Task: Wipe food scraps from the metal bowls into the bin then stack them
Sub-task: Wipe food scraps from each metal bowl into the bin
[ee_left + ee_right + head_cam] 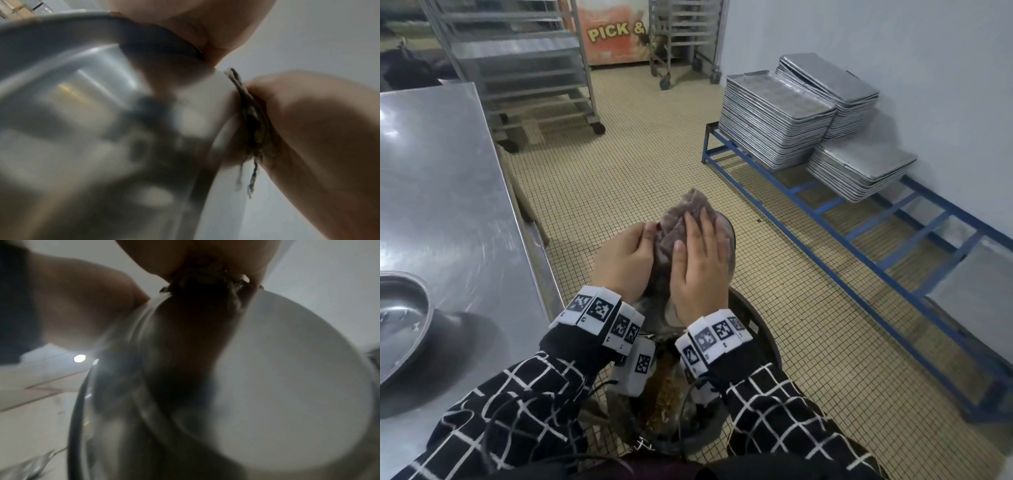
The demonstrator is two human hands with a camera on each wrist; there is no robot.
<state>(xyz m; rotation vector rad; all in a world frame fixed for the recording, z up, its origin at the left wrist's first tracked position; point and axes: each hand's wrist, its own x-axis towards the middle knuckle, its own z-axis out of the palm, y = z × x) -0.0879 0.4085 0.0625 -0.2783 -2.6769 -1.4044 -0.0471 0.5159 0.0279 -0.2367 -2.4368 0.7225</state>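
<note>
A metal bowl (730, 240) is held tilted on edge above the black bin (758, 320), which has brown food scraps (664, 387) inside. My left hand (633, 260) grips the bowl's left rim, thumb on the inside. A grey cloth (681, 216) lies against the bowl's inner wall, and my right hand (698, 263) presses it there with flat fingers. In the left wrist view the bowl's blurred outside (82, 97) fills the frame, with the cloth (252, 126) caught between the rim and my right hand (318, 138). The right wrist view shows the bowl (287, 369) and cloth (205, 280). A second metal bowl (400, 318) sits on the steel table (448, 171).
The steel table runs along my left. A blue low rack (859, 219) with stacks of metal trays (774, 116) stands against the right wall. Wheeled tray racks (527, 68) stand at the back on the tiled floor.
</note>
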